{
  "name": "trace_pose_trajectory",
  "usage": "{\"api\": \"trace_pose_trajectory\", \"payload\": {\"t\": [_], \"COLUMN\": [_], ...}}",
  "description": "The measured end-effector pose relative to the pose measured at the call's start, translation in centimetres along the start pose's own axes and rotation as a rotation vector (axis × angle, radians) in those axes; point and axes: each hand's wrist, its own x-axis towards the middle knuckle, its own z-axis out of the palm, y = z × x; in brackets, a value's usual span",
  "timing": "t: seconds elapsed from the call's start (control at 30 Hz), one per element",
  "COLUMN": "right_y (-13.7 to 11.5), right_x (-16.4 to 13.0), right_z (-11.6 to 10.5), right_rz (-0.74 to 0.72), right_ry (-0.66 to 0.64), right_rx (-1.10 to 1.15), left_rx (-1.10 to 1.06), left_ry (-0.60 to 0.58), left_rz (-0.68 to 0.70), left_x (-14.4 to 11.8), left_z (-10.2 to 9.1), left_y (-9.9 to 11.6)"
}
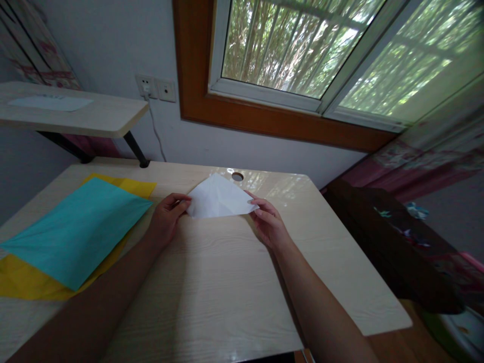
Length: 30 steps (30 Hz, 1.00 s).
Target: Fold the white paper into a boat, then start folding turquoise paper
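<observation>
A folded sheet of white paper (217, 199), roughly triangular with its peak pointing away from me, is held between both hands over the far middle of the desk. My left hand (170, 214) pinches its left corner between thumb and fingers. The right corner is gripped by my right hand (267, 218), thumb on top and fingers partly hidden behind the paper. Left of my left hand lies a turquoise sheet (85, 227) on top of a yellow sheet (36, 285), both flat on the desk.
The pale wooden desk (227, 282) has a round cable hole (237, 177) near its back edge. A raised shelf (113, 113) on black legs stands at the back left, with a white sheet (53, 103) on it. A wall socket (155, 88) and window (287, 50) are behind.
</observation>
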Motion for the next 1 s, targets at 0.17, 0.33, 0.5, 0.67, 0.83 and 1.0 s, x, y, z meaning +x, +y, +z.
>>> {"api": "trace_pose_trajectory", "payload": {"t": [0.17, 0.33, 0.5, 0.67, 0.83, 1.0], "right_y": [0.7, 1.5, 1.8, 1.6, 1.3, 1.4], "right_x": [0.1, 0.4, 0.6, 0.6, 0.7, 0.7], "right_z": [-0.4, -0.6, -0.6, -0.4, -0.5, -1.1], "right_rz": [0.052, 0.053, 0.090, 0.096, 0.057, 0.020], "right_ry": [0.027, 0.069, 0.158, 0.174, 0.169, 0.133], "right_rx": [0.009, 0.002, -0.039, -0.041, -0.009, 0.050], "left_rx": [0.016, 0.091, 0.207, 0.289, 0.135, -0.083], "left_ry": [0.006, 0.009, -0.034, -0.073, -0.097, -0.173], "left_rz": [0.013, 0.017, 0.044, 0.068, 0.061, 0.034], "left_x": [0.1, 0.1, 0.0, -0.2, -0.3, -0.4], "left_z": [-0.1, -0.2, -0.2, -0.2, -0.1, -0.3], "left_y": [-0.1, -0.2, 0.2, 0.5, 0.4, 0.3]}}
